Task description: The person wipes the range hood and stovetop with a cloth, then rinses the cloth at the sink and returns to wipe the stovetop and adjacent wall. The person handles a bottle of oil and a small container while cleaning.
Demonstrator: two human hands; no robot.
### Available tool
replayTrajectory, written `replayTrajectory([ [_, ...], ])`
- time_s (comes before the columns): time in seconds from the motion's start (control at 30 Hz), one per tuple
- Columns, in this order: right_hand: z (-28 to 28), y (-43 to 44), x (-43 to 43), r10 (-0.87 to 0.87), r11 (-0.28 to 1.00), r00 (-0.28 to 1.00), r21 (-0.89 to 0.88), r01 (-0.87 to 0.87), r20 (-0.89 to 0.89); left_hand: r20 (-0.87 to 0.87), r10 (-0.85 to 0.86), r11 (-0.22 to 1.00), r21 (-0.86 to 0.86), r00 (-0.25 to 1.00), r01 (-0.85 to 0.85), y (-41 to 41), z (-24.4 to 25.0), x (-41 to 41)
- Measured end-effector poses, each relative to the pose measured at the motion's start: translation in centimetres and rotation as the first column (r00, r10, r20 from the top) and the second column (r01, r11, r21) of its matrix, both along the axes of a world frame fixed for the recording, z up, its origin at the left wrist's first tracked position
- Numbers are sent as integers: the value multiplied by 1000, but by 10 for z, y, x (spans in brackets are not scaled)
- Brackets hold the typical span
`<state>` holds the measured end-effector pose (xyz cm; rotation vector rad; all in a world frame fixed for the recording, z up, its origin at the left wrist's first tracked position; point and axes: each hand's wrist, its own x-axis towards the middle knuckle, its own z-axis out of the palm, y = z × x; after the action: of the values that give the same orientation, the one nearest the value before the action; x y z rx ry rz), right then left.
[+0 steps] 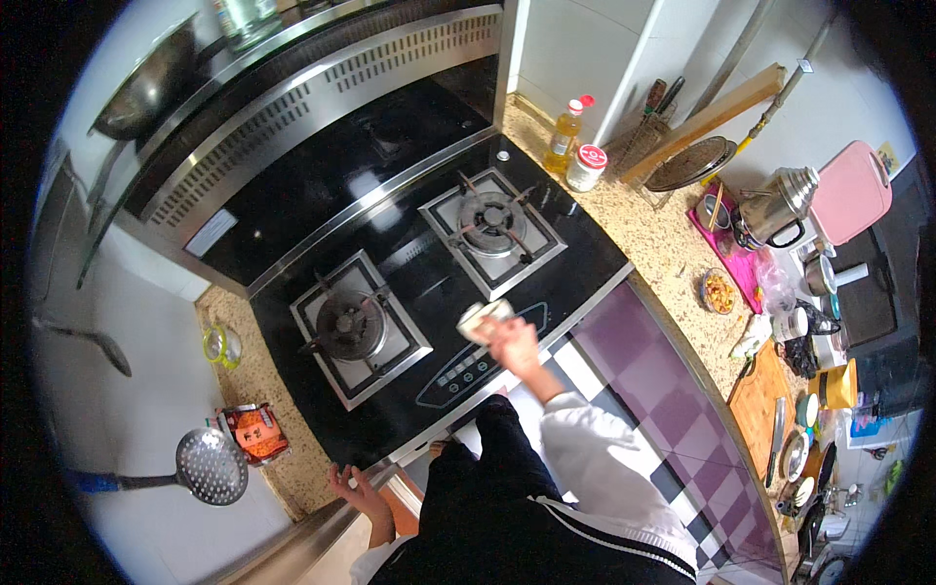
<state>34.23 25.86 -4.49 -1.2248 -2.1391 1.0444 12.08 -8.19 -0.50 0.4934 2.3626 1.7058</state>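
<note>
My right hand (515,347) grips a folded whitish cloth or wipe (479,319) over the front of the black glass gas stove (428,274). Touch-control markings (462,374) lie just to the left of that hand. Whether the cloth presses on the glass I cannot tell. My left hand (360,496) is at the stove's front left corner, fingers apart, with nothing clearly held. Two burners with square metal surrounds, the left burner (351,325) and the right burner (492,221), bear no pots.
An oil bottle (561,139) and a red-lidded jar (586,170) stand right of the stove. Farther along are a bowl of chopped food (718,292), a cutting board (760,406) and a knife (776,439). A perforated skimmer (212,466) hangs at left, near a red packet (257,433).
</note>
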Motion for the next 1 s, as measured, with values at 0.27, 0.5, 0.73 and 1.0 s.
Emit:
replayTrajectory([
  [0.27,43,138,145,-298,826,885,561,53,356,107,-124,992,10,987,123,74,35,45],
  [0.5,16,63,76,-100,853,968,520,-34,228,186,-144,982,-93,972,164,122,55,72],
  [0.73,22,68,77,202,820,913,450,-355,354,105,-342,940,26,934,341,191,31,79],
  [1.0,16,224,281,-564,725,753,641,254,339,107,-377,925,82,920,370,244,34,111],
])
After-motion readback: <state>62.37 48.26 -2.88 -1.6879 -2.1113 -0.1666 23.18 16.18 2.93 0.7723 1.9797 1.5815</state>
